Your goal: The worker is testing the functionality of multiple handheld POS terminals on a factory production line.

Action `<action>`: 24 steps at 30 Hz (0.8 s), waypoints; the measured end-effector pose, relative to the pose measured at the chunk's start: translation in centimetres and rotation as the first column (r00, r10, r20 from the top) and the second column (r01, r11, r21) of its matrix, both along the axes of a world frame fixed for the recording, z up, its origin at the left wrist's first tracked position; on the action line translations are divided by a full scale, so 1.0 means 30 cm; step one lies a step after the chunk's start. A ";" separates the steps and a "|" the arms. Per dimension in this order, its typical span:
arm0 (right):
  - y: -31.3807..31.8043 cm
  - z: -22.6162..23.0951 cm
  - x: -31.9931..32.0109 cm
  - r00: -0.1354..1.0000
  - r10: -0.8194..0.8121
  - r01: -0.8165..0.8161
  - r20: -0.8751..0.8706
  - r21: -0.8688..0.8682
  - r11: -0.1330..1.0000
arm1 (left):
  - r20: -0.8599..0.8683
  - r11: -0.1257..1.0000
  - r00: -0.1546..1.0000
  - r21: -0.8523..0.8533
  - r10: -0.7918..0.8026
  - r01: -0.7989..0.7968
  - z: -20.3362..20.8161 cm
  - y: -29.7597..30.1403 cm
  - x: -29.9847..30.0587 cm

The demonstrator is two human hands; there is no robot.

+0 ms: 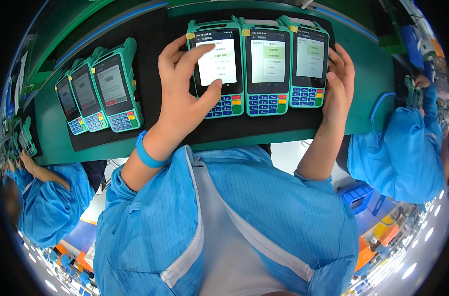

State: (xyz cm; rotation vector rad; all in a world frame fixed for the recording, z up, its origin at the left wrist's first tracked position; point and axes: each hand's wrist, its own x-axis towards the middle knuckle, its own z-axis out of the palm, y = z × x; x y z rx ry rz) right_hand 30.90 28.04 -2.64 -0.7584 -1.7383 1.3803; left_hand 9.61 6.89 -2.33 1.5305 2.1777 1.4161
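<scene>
My left grip (pixel 182 93) is open, thumb and index finger spread over the left terminal (pixel 230 65), just left of the middle terminal (pixel 268 64). My right grip (pixel 339 89) is half-curled along the outer edge of the right terminal (pixel 308 64), just right of the middle terminal; I cannot tell whether it clamps. Three dim-screened terminals (pixel 111 84) lie on the black mat (pixel 149 59), well left of the middle terminal.

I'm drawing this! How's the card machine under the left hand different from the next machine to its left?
The card machine has a bright white screen; the next machine has a dim grey one. The left hand partly covers the card machine; none covers the next machine. Both have green cases.
</scene>
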 end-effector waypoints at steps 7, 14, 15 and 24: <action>0.005 -0.012 -0.012 1.000 0.029 -0.029 0.002 -0.004 1.000 | -0.068 0.997 0.997 -0.066 0.035 -0.039 -0.008 0.002 0.002; 0.017 -0.034 -0.003 0.997 0.047 -0.049 -0.065 -0.037 0.998 | -0.004 0.999 1.000 -0.020 0.025 -0.025 -0.017 0.005 -0.005; 0.023 -0.036 0.001 0.993 0.060 -0.066 -0.098 -0.056 0.996 | -0.015 0.999 0.999 -0.012 0.030 -0.030 -0.015 0.007 -0.003; 0.044 -0.073 0.008 0.994 0.052 -0.058 -0.093 -0.055 0.997 | -0.200 0.994 0.979 0.109 0.031 -0.010 0.122 -0.180 -0.079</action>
